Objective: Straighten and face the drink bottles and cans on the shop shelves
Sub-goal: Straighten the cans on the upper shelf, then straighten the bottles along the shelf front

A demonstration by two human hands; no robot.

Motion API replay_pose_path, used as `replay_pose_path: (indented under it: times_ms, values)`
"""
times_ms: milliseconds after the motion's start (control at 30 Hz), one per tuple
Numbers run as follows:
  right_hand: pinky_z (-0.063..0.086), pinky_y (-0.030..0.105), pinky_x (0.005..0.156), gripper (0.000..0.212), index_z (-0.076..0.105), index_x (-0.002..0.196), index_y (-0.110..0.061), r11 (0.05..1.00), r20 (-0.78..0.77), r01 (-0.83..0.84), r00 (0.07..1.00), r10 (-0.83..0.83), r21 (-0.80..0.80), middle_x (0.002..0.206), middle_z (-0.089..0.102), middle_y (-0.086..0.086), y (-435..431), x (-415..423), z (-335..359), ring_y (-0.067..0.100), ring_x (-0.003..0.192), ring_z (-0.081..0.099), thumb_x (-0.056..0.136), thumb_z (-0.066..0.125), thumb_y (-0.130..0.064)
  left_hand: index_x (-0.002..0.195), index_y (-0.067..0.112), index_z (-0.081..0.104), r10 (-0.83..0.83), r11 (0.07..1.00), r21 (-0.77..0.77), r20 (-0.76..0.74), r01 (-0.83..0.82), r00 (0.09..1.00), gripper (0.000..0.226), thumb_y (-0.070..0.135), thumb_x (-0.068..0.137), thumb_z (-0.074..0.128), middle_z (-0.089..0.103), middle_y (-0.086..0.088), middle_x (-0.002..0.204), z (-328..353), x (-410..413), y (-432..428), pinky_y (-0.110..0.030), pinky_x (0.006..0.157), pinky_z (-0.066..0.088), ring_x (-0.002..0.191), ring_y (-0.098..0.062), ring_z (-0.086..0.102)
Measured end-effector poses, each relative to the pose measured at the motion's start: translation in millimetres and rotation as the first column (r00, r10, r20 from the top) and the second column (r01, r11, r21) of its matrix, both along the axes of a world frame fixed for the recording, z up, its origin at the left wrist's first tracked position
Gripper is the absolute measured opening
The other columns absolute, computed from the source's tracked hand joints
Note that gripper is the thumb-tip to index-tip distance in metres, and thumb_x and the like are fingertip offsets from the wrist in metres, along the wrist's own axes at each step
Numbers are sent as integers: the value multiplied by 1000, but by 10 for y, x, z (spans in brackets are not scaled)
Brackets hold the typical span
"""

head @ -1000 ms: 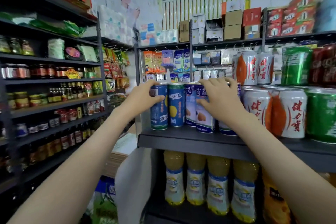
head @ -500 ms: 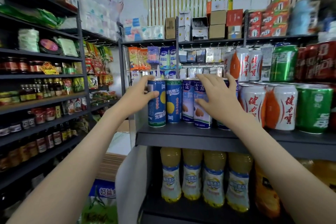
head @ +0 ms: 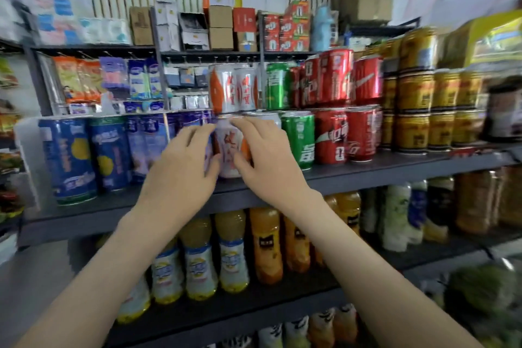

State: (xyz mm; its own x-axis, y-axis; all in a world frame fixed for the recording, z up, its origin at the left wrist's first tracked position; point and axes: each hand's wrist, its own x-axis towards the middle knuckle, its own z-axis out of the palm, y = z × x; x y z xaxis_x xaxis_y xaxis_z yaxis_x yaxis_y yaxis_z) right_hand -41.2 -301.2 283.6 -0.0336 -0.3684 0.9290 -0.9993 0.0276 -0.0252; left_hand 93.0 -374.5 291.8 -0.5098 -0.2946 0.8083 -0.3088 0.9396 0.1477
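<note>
Both hands met on one white can (head: 229,150) at the front of the middle shelf (head: 395,169). The left hand (head: 180,169) wrapped its left side and the right hand (head: 271,161) its right side, each with a thumb on the front face and fingers reaching toward the rim, though blur hid how firmly they gripped. The can stood upright, its long axis vertical, straight ahead and between the two hands, so neither was nearer. It sat just beside a green can (head: 299,138) on its right and purple cans (head: 152,141) on its left, the nearest hidden by the left hand. Stacked cans (head: 231,87) seemed to rest on the row above it. The coming move was probably a twist about that upright axis to bring the label forward; the close neighbours and the stack overhead left little room for tilting.
</note>
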Motion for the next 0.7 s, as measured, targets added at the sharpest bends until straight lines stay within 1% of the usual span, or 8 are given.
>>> replay_pose_path:
  times_ms: [67, 200, 233, 300, 367, 433, 567, 700]
  values:
    - [33, 30, 88, 42, 58, 122, -4, 999, 26, 41, 999, -41, 3, 113, 63, 11, 401, -279, -48, 25, 105, 52, 81, 62, -12, 133, 8, 49, -59, 998, -7, 17, 59, 998, 46, 12, 88, 60, 52, -14, 129, -23, -326, 301, -38, 91, 41, 115, -33, 51]
    - [37, 33, 94, 41, 56, 125, -5, 992, 94, 123, 988, -126, 42, 119, 60, 10, 1346, -945, -181, 24, 112, 51, 85, 60, -14, 135, 13, 47, -167, 986, -3, 23, 167, 986, 46, 19, 91, 57, 49, -8, 133, -112, -1074, 1076, -34, 94, 39, 117, -27, 50]
    - [37, 32, 95, 41, 56, 125, -6, 988, 105, 145, 983, -150, 55, 120, 60, 9, 1614, -1127, -218, 24, 113, 50, 86, 60, -14, 137, 15, 45, -196, 981, 1, 23, 196, 980, 46, 22, 92, 56, 48, -6, 134, -149, -1282, 1301, -32, 94, 39, 116, -26, 50]
    - [31, 25, 96, 41, 54, 128, -8, 977, 129, 196, 970, -206, 81, 124, 58, 6, 2188, -1503, -292, 19, 116, 45, 88, 60, -15, 138, 17, 43, -267, 964, 13, 26, 267, 963, 47, 25, 93, 54, 46, -3, 136, -211, -1737, 1776, -31, 95, 39, 120, -24, 49]
    - [30, 25, 98, 43, 51, 132, -10, 959, 154, 255, 950, -272, 122, 127, 56, 5, 2754, -1893, -366, 18, 120, 43, 91, 59, -17, 139, 19, 41, -315, 949, 34, 32, 314, 949, 48, 28, 94, 53, 43, -1, 139, -253, -2194, 2235, -31, 95, 40, 125, -20, 44]
    - [31, 27, 100, 43, 49, 134, -12, 942, 186, 295, 928, -322, 160, 129, 54, 4, 3288, -2289, -430, 19, 122, 42, 92, 59, -17, 141, 21, 38, -331, 942, 70, 44, 328, 943, 49, 30, 95, 51, 40, 3, 141, -285, -2616, 2656, -30, 93, 41, 126, -18, 42]
    - [30, 26, 100, 45, 48, 135, -14, 918, 260, 343, 884, -387, 201, 128, 54, 4, 4086, -2995, -524, 21, 122, 41, 92, 60, -14, 143, 25, 35, -329, 941, 110, 78, 320, 941, 48, 32, 97, 47, 38, 4, 142, -314, -3299, 3262, -30, 90, 42, 128, -18, 39]
    - [25, 18, 96, 50, 42, 140, -15, 911, 340, 339, 849, -404, 234, 127, 52, 2, 4560, -3622, -599, 17, 122, 39, 94, 57, -18, 143, 25, 34, -287, 954, 112, 90, 277, 954, 48, 32, 97, 46, 41, 0, 139, -272, -3896, 3614, -27, 82, 43, 121, -19, 47]
